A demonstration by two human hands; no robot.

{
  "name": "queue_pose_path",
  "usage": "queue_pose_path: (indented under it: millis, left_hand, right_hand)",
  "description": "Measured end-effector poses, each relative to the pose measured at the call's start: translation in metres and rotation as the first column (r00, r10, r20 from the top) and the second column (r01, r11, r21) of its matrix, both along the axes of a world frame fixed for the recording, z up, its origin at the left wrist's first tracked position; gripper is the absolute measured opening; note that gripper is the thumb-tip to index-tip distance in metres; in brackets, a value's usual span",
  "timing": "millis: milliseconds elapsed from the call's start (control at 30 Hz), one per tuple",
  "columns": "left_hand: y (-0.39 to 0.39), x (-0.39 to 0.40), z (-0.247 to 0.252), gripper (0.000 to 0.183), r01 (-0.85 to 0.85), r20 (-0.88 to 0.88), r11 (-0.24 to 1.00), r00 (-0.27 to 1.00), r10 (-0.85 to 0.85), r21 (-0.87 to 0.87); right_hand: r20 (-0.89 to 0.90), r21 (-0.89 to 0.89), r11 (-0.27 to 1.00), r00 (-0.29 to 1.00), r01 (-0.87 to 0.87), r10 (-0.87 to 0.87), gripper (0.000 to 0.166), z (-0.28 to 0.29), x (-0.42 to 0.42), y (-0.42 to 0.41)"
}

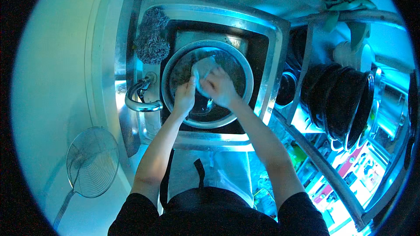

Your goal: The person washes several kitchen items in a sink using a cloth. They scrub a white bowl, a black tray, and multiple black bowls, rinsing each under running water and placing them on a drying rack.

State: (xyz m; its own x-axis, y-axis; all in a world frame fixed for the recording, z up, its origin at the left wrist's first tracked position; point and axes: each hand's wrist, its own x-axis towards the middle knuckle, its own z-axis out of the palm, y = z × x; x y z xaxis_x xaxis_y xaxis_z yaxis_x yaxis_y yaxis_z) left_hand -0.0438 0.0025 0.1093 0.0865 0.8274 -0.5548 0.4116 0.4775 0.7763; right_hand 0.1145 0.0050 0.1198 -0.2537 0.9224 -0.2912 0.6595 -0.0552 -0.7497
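Observation:
A pale, rounded dish (201, 68) is held up over a wide round metal basin (249, 78) standing in the sink. My left hand (185, 96) grips the near left edge of the dish, thumb pointing up. Against its right side is my right hand (218, 87), blurred by motion, with fingers curled. Whether those fingers grip the dish or hold something else is hidden. Dark liquid-like contents (229, 72) with a shiny reflection show inside the basin.
The metal sink (279, 55) surrounds the basin. A curved faucet (144, 105) and grey scouring pads (152, 36) are at left. A wire skimmer (93, 162) hangs on the left wall. Stacked dark pans (334, 101) and a rack rail (321, 160) stand at right; a cloth (347, 0) hangs above.

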Motion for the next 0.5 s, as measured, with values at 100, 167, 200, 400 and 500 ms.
queue_pose_path:
  millis: [100,167,200,400,500]
  left_hand:
    - [-0.001,0.004,0.015,0.045,-0.029,0.056,0.995,0.998,0.035,-0.098]
    - [0.003,0.015,0.041,0.043,-0.204,0.164,0.939,0.953,0.255,-0.278]
    - [-0.003,0.007,0.027,0.044,-0.329,0.237,0.905,0.888,0.393,-0.269]
    - [0.0,0.036,0.024,0.05,-0.578,0.497,0.597,0.344,0.797,-0.556]
    - [-0.002,0.043,0.015,0.052,-0.654,0.435,0.607,0.432,0.79,-0.452]
  right_hand:
    - [-0.348,-0.58,0.767,0.768,0.274,-0.537,0.037,-0.043,0.017,0.02]
    - [-0.458,-0.684,0.649,0.497,0.333,-0.737,0.043,-0.083,0.038,0.002]
    - [-0.358,-0.862,0.422,0.251,0.282,-0.899,0.044,-0.076,0.031,-0.008]
    - [-0.438,-0.779,0.269,-0.184,0.566,-0.88,0.04,-0.064,-0.016,-0.104]
    - [-0.443,-0.363,0.595,0.429,0.717,-0.787,0.033,-0.028,-0.028,-0.116]
